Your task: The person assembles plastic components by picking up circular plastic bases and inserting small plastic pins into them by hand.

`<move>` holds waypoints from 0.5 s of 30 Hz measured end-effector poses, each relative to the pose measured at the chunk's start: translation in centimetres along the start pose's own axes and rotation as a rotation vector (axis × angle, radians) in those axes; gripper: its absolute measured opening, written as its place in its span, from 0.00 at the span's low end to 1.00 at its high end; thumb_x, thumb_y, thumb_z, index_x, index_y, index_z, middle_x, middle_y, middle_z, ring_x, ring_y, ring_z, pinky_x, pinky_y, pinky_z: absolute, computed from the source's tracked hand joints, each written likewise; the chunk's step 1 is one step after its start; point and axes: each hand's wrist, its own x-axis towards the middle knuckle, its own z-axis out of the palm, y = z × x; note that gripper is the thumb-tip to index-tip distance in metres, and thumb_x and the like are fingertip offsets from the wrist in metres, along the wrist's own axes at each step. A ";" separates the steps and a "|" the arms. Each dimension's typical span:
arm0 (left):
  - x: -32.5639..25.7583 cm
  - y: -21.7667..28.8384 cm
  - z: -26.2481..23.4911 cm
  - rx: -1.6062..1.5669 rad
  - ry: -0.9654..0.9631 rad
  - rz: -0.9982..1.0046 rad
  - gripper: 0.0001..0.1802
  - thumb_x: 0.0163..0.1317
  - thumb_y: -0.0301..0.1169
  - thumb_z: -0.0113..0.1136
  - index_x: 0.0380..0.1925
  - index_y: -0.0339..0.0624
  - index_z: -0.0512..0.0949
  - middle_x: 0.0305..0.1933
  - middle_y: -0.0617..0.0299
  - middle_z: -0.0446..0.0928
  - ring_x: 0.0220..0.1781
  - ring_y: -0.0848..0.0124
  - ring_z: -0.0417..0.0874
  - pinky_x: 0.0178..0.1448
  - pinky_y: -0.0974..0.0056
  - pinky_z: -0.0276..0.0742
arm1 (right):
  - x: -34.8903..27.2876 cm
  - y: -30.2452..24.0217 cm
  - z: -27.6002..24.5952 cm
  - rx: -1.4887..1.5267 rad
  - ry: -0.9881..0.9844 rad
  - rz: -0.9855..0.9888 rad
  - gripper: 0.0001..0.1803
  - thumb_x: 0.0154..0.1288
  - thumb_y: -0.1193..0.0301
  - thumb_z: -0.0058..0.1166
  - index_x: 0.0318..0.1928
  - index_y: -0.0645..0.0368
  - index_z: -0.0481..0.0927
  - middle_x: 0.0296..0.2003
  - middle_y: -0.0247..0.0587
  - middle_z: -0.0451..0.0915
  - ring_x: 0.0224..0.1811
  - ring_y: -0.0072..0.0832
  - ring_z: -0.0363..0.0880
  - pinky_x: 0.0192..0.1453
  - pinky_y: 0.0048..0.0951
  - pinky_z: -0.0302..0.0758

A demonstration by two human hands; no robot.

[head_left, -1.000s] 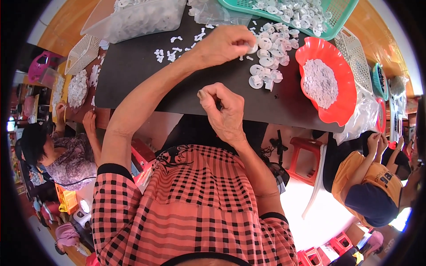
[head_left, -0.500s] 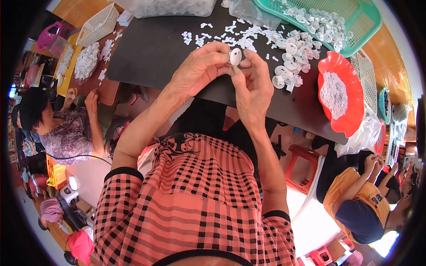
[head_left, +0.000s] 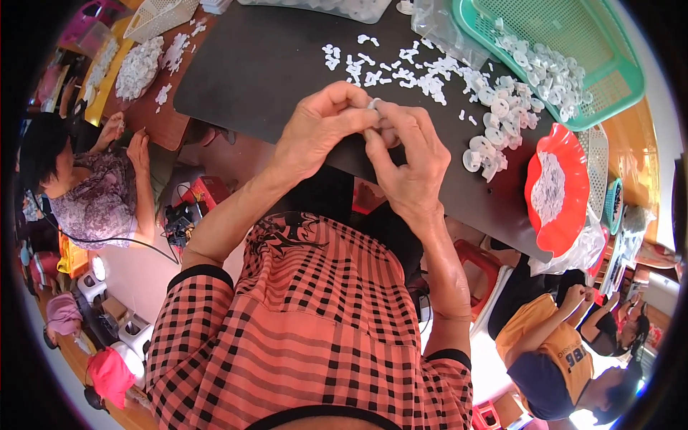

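Near the table's front edge, my left hand (head_left: 315, 132) and my right hand (head_left: 414, 161) meet with fingers pinched together. Between their fingertips sits a small white plastic disc (head_left: 373, 104), mostly covered, only a bit of its edge showing. Just beyond my hands lie many loose small white plastic pieces (head_left: 433, 87), narrow in shape. To the right of them is a heap of round white discs with stems (head_left: 502, 118).
A dark table (head_left: 247, 72) spans the front. At right stand a green basket (head_left: 622, 79) holding more discs and a wavy-rimmed red bowl (head_left: 575, 188) of tiny white pieces. A clear tub (head_left: 322, 6) is at the far edge. Other people work at left and right.
The disc's flat face with its holes showed before; now the fingers of both hands close over it. My right hand's fingers have curled in toward the left. The whole view has shifted slightly.
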 end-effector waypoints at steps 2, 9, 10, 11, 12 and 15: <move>-0.3 0.5 -0.9 -0.019 0.032 -0.015 0.04 0.62 0.26 0.57 0.34 0.37 0.74 0.37 0.64 0.76 0.40 0.77 0.78 0.48 0.69 0.76 | 0.7 0.4 -0.1 0.110 -0.079 0.035 0.11 0.53 0.82 0.59 0.39 0.60 0.79 0.29 0.37 0.76 0.25 0.21 0.75 0.30 0.23 0.74; -0.3 1.1 -2.2 -0.208 0.030 0.002 0.06 0.64 0.27 0.54 0.37 0.36 0.73 0.40 0.60 0.76 0.41 0.73 0.79 0.47 0.64 0.77 | 6.1 5.1 0.8 -0.292 -0.173 0.005 0.07 0.57 0.77 0.54 0.37 0.59 0.81 0.30 0.40 0.76 0.32 0.35 0.75 0.36 0.35 0.70; -0.3 1.0 -2.2 -0.232 0.030 0.007 0.06 0.64 0.27 0.54 0.37 0.36 0.72 0.40 0.60 0.76 0.42 0.72 0.79 0.47 0.64 0.77 | 6.4 5.6 1.0 -0.355 -0.210 -0.095 0.08 0.56 0.77 0.54 0.37 0.57 0.81 0.31 0.39 0.76 0.34 0.35 0.74 0.39 0.35 0.69; -0.3 1.0 -2.3 -0.238 0.033 0.008 0.06 0.64 0.27 0.54 0.37 0.36 0.72 0.40 0.60 0.76 0.42 0.72 0.79 0.47 0.64 0.77 | 6.6 5.9 1.2 -0.417 -0.245 -0.196 0.08 0.55 0.76 0.54 0.37 0.56 0.82 0.32 0.38 0.76 0.36 0.35 0.73 0.41 0.36 0.68; -0.3 1.0 -2.4 -0.247 0.025 0.008 0.06 0.64 0.27 0.54 0.37 0.36 0.72 0.40 0.59 0.76 0.42 0.72 0.78 0.48 0.64 0.77 | 6.7 6.0 1.4 -0.441 -0.298 -0.156 0.09 0.54 0.76 0.54 0.36 0.55 0.82 0.33 0.36 0.76 0.38 0.34 0.72 0.43 0.35 0.67; -0.3 0.9 -2.7 -0.279 0.018 0.015 0.06 0.64 0.27 0.53 0.38 0.36 0.72 0.41 0.59 0.76 0.42 0.72 0.79 0.48 0.63 0.77 | 7.0 5.7 1.5 -0.477 -0.294 -0.189 0.08 0.54 0.76 0.55 0.36 0.55 0.82 0.32 0.37 0.76 0.36 0.35 0.72 0.41 0.35 0.68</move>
